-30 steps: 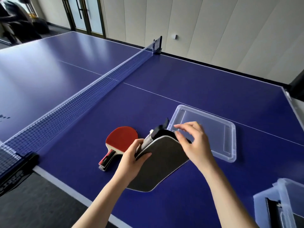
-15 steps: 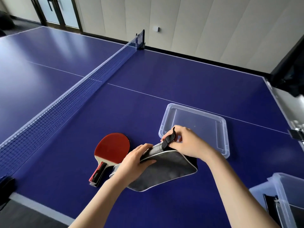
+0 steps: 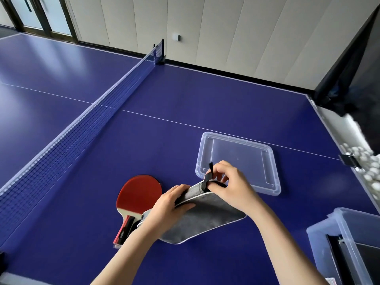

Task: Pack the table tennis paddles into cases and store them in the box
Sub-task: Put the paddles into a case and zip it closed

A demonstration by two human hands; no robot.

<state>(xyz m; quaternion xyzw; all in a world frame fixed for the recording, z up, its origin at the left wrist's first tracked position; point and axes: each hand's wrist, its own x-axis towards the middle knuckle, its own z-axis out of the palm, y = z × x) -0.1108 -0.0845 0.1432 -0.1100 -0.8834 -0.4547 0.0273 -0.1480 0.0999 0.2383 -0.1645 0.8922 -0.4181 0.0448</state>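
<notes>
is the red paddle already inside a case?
No. The red paddle lies bare on the table, beside the grey case that both hands are holding.

Case [image 3: 203, 218] matt grey cloth; lid [image 3: 238, 161] clear glossy plastic

We count one red-faced paddle [image 3: 138, 195] lying loose on one blue table [image 3: 205, 103], and one grey case [image 3: 202, 220]. One clear lid [image 3: 267, 182] lies flat; one clear box [image 3: 337, 233] stands at the near right corner. We see one net [image 3: 82, 128]. Two hands are in view, left hand [image 3: 167, 208] and right hand [image 3: 234, 187]. The white balls [image 3: 368, 159] at the right edge are too crowded for us to count.
</notes>
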